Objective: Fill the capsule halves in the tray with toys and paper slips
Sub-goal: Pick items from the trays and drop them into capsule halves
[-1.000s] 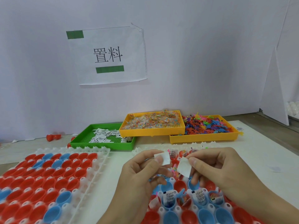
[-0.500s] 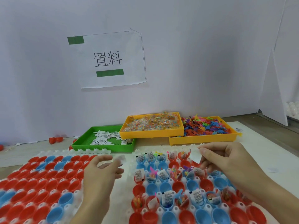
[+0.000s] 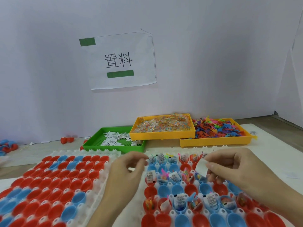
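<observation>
A plain white wall stands behind a pale work surface (image 3: pixel 270 145), with a paper sign (image 3: pixel 121 61) bearing two black characters and two green bars fixed to it.

Nearest the viewer on the right lies a white moulded plastic tray (image 3: pixel 183 184) of round cups, each seating a smooth red or blue capsule half (image 3: pixel 177 188). Several halves at the far rows and in one nearer row already hold small bright toys and folded white slips printed in black; others are bare.

The right hand (image 3: pixel 237 171) hovers over this tray, thumb and forefinger pinching a blank-looking white paper slip (image 3: pixel 202 167) that hangs above the second row, the other fingers curled under. The left hand (image 3: pixel 126 172) hovers at the tray's left edge with fingers curled inward; it is motion-blurred, and whether it holds anything cannot be told.

To the left sits a second white tray (image 3: pixel 98 182) of glossy red and blue halves. Beyond, a green perforated bin (image 3: pixel 93 141) holds loose printed slips, a yellow bin (image 3: pixel 164 134) holds small clear packets, and another yellow bin (image 3: pixel 213 141) holds a heap of multicoloured plastic figures. A few loose red capsule pieces (image 3: pixel 67 139) lie by the wall.
</observation>
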Tool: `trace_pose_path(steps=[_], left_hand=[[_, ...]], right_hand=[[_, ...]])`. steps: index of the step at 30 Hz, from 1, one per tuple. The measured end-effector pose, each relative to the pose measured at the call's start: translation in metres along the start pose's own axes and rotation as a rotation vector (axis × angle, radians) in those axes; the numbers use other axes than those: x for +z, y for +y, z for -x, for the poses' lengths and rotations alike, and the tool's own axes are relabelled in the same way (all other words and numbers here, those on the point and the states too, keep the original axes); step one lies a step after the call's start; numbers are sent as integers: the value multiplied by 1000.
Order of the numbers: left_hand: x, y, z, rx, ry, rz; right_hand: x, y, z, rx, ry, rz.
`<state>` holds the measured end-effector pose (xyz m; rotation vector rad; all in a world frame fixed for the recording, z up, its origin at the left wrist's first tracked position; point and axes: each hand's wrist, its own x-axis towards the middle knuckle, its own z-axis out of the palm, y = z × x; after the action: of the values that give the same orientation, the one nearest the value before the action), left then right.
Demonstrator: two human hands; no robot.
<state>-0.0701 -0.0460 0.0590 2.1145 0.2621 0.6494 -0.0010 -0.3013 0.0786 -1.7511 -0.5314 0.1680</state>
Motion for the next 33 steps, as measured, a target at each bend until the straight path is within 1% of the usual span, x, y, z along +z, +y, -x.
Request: trace_pose_path(steps=[2,4,6,9,13,16,19,21,23,28,30,33], left_hand=[[9,16,10,81,-180,130],[18,25,19,133,-324,176],[25,29,25,202,-398,164],[25,31,27,250,-455,201],[24,31,27,227,-460,212],[15,29,21,162,-435,219],[-6,24,5,67,-303,287],[-19,19,-3,72,-246,235],[-23,11,-3,64,-251,186],[-21,-10,14,16,-289,245],[-21,-12,18,54,-310,250],[-21,-11,21,134,-364,154]], right_hand=[[5,-6,5,-20,-110,32],[12,-11,9,-44,-198,45],[18,-14,13,-73,-231,56],[24,-13,16,-127,-182,123],[28,-13,18,-129,-162,144],[30,-13,18,-114,-146,120],[28,-13,17,-117,-84,89],[26,-12,16,-130,-61,95],[24,-11,15,-140,-57,106],[22,-9,14,-189,-40,122],[21,-8,13,-209,-33,136],[19,-8,13,-238,-27,184]])
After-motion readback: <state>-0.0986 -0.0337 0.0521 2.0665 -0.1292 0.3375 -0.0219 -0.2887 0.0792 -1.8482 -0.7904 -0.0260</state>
